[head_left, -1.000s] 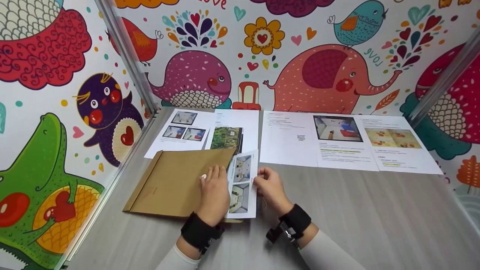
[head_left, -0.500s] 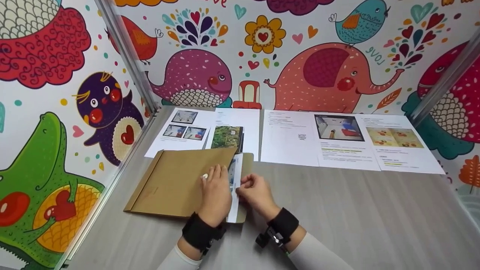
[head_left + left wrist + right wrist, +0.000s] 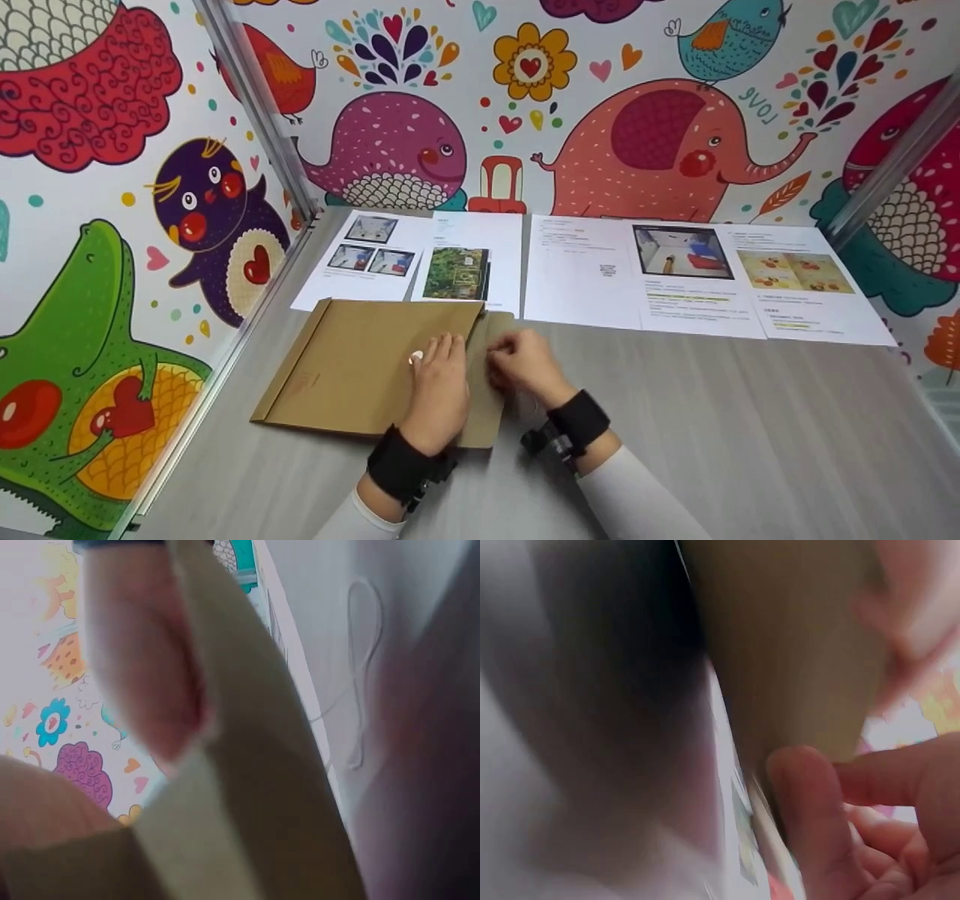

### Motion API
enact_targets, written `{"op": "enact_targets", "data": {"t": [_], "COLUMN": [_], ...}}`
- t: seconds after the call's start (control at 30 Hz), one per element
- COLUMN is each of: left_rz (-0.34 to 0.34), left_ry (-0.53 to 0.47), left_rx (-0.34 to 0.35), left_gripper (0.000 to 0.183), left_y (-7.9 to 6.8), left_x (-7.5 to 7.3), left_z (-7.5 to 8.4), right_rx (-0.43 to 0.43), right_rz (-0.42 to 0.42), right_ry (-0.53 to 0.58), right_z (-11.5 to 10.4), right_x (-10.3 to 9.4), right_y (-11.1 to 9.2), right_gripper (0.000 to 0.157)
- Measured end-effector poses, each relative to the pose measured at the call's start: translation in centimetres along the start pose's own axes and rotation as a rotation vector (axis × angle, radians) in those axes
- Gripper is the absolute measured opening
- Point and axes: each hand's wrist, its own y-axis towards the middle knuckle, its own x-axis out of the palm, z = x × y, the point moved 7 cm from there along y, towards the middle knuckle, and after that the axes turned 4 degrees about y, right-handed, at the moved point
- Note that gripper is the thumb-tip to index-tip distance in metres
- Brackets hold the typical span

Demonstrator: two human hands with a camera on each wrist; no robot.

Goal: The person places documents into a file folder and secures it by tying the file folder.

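Observation:
A brown kraft document envelope (image 3: 360, 367) lies on the grey table, its flap (image 3: 478, 420) turned out to the right. My left hand (image 3: 437, 390) rests on it near the opening, fingers straight. Over the flap's right edge, my right hand (image 3: 527, 366) has its fingers curled; the right wrist view has the thumb (image 3: 810, 802) against the brown paper, pinching the edge. A thin white string (image 3: 364, 675) hangs in a loop in the left wrist view. No printed sheet shows at the envelope's opening.
Several printed sheets lie along the back of the table: a sheet with small photos (image 3: 360, 285), one with a green picture (image 3: 457, 274), and a joined row (image 3: 585, 300) at right. Behind stands a patterned back wall (image 3: 495, 142); a metal-framed side panel (image 3: 247, 105) borders the left.
The white printed sheet, sticking out a second ago, has slid left into the envelope under my right hand. That hand moved left, then slightly back to the flap. My left hand stays on the envelope.

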Motion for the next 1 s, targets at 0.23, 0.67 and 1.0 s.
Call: {"op": "enact_targets", "data": {"t": [0.23, 0.67, 1.0], "left_rz": [-0.173, -0.204, -0.224], "left_ry": [-0.016, 0.011, -0.033], "left_rx": [-0.089, -0.096, -0.058], "left_gripper": [0.056, 0.057, 0.059], "left_y": [-0.9, -3.3, -3.0], "left_x": [1.9, 3.7, 5.0], "left_z": [0.1, 0.5, -0.1], "right_rx": [0.086, 0.105, 0.119], "right_rz": [0.104, 0.006, -0.007], "right_ry": [0.015, -0.04, -0.145], "right_z": [1.9, 2.8, 3.0], "right_x": [-5.2, -3.6, -2.8], "right_y": [0.7, 0.8, 0.6], "right_gripper": [0.008, 0.005, 0.005]}}
